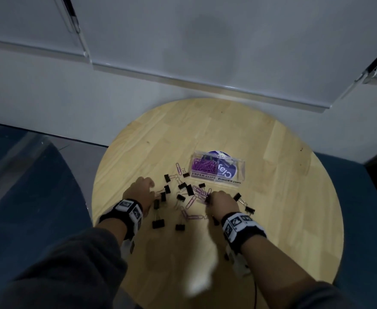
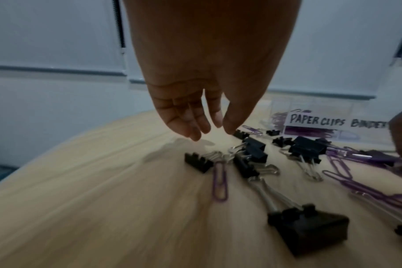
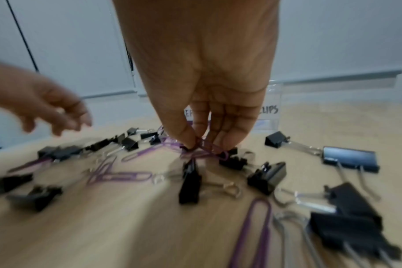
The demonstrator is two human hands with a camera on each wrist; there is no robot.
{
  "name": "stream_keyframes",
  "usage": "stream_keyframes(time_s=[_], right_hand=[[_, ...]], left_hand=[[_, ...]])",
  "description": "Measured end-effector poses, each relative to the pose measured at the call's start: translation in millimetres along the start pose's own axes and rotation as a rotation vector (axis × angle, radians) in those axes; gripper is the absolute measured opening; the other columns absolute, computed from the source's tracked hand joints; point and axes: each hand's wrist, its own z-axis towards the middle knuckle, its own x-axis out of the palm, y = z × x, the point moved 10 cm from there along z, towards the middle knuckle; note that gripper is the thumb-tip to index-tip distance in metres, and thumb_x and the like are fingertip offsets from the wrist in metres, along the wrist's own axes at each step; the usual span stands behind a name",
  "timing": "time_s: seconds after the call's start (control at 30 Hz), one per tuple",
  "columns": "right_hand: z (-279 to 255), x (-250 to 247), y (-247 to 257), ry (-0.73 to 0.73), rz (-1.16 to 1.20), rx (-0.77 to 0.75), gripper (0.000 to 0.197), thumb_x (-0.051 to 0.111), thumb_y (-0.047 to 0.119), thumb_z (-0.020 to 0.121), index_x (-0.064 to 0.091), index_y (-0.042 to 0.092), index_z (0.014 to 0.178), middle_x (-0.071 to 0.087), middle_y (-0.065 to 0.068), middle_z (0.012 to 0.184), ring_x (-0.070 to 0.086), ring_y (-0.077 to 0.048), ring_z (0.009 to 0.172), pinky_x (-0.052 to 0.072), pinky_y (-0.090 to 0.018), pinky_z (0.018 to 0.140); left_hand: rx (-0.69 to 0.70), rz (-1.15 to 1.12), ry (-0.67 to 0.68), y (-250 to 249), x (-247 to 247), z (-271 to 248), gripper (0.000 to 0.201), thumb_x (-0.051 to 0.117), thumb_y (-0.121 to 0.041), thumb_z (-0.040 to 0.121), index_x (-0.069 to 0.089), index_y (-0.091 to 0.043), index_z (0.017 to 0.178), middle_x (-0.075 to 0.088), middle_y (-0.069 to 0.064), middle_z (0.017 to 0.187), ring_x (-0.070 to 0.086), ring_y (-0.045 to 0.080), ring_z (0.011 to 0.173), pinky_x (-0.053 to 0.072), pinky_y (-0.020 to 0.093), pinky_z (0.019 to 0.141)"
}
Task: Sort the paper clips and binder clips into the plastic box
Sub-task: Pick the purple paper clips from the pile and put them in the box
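Paper clips [image 1: 199,194], purple, lie mixed with black binder clips [image 1: 184,190] in a loose scatter on the middle of the round wooden table [image 1: 272,197], towards its near edge. Just beyond the scatter, nearer the table's far edge, stands the clear plastic box [image 1: 239,172]; its left compartment, lettered "PAPER CLIPS", holds a heap of purple clips, and its right compartment is lettered "BINDER CLIPS". The right hand [image 3: 209,101] points fingers-down into the scatter, thumb and fingertips [image 3: 230,143] drawn together and pinching a few purple paper clips, which touch the table. Binder clips lie close on either side of that hand. The left hand [image 2: 202,101] hangs over the left part of the scatter, fingers loosely spread and slightly bent, holding nothing; its fingertips [image 2: 194,135] are just above the table, beside a small binder clip. Each wrist carries a black band with white markers [image 1: 129,208]. Grey sleeves [image 1: 71,264] cover the forearms.
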Motion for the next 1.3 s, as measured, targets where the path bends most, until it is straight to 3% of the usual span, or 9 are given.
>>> stream_keyframes(time_s=[0.07, 0.23, 0.3, 0.4, 0.67, 0.83, 0.97, 1.07, 1.3], right_hand=[[-2, -15, -3, -0.026, 0.139, 0.022, 0.006, 0.054, 0.013, 0.086, 0.057, 0.008, 0.087, 0.062, -0.009, 0.089, 0.056, -0.025, 0.083, 0.044, -0.029, 0.070], [-6, -33, -8, -0.088, 0.555, 0.049, 0.034, 0.053, -0.001, 0.087, 0.036, 0.016, 0.062, 0.044, 0.002, 0.062, 0.047, -0.007, 0.053, 0.035, -0.008, 0.041], [-5, -21, -8, -0.058, 0.717, 0.054, 0.035, 0.052, -0.012, 0.082, 0.038, 0.014, 0.065, 0.050, -0.005, 0.064, 0.054, -0.008, 0.048, 0.044, -0.009, 0.047], [3, 5, -10, -0.004, 0.863, 0.056, 0.031, 0.049, -0.018, 0.079, 0.049, 0.013, 0.080, 0.056, -0.016, 0.077, 0.057, -0.025, 0.061, 0.048, -0.035, 0.055], [13, 24, -30, -0.004, 0.699, 0.163, 0.017, 0.044, 0.012, 0.093, 0.050, 0.011, 0.077, 0.055, -0.010, 0.076, 0.059, -0.029, 0.083, 0.042, -0.034, 0.068], [-2, 14, -15, 0.048, 0.696, 0.067, 0.042, 0.040, 0.029, 0.100, 0.053, 0.010, 0.065, 0.053, -0.007, 0.064, 0.049, -0.020, 0.059, 0.038, -0.029, 0.063], [-3, 35, -6, 0.107, 0.899, 0.048, 0.032, 0.028, 0.014, 0.103, 0.055, 0.010, 0.086, 0.057, -0.005, 0.065, 0.050, -0.018, 0.050, 0.038, -0.026, 0.051], [-7, 39, -7, 0.065, 0.948, 0.071, 0.037, 0.023, -0.001, 0.097, 0.056, 0.014, 0.092, 0.053, -0.001, 0.066, 0.044, -0.012, 0.048, 0.034, -0.017, 0.043], [-17, 42, 22, 0.025, 0.128, -0.145, 0.018, 0.054, 0.026, 0.092, 0.059, 0.016, 0.106, 0.058, -0.002, 0.107, 0.061, -0.020, 0.093, 0.051, -0.031, 0.086]], left_hand=[[-0.057, -0.054, 0.012, 19, 6, -8, 0.030, 0.050, -0.020, 0.094, 0.052, -0.011, 0.122, 0.047, 0.014, 0.129, 0.052, 0.031, 0.115, 0.046, 0.038, 0.094], [-0.081, -0.081, 0.077, 29, 24, -16, 0.036, 0.053, -0.020, 0.093, 0.049, -0.009, 0.127, 0.043, 0.016, 0.132, 0.050, 0.033, 0.119, 0.043, 0.037, 0.097], [-0.091, -0.118, 0.076, 27, 31, -18, 0.035, 0.057, -0.020, 0.091, 0.050, -0.007, 0.124, 0.044, 0.017, 0.130, 0.052, 0.035, 0.113, 0.044, 0.037, 0.095], [-0.113, -0.208, 0.028, 26, 36, -20, 0.035, 0.056, -0.010, 0.091, 0.049, -0.006, 0.125, 0.042, 0.018, 0.130, 0.056, 0.035, 0.109, 0.045, 0.037, 0.092], [-0.125, -0.336, -0.042, 17, 36, -24, 0.046, 0.053, 0.001, 0.091, 0.042, -0.009, 0.135, 0.036, 0.021, 0.136, 0.055, 0.039, 0.111, 0.048, 0.040, 0.094], [-0.214, -0.307, -0.161, 23, 29, -36, 0.048, 0.060, 0.002, 0.087, 0.044, -0.007, 0.132, 0.038, 0.021, 0.133, 0.054, 0.039, 0.110, 0.048, 0.041, 0.091], [-0.444, -0.363, -0.134, 42, 35, -43, 0.043, 0.070, -0.023, 0.083, 0.053, 0.000, 0.114, 0.054, 0.021, 0.120, 0.056, 0.041, 0.108, 0.050, 0.043, 0.088], [-0.441, -0.328, -0.093, 45, 39, -38, 0.041, 0.069, -0.037, 0.083, 0.065, -0.001, 0.103, 0.067, 0.018, 0.108, 0.065, 0.036, 0.098, 0.054, 0.039, 0.081], [-0.316, -0.230, -0.054, 32, 36, -34, 0.030, 0.060, -0.027, 0.091, 0.066, -0.002, 0.106, 0.063, 0.017, 0.115, 0.062, 0.032, 0.104, 0.050, 0.037, 0.088]])
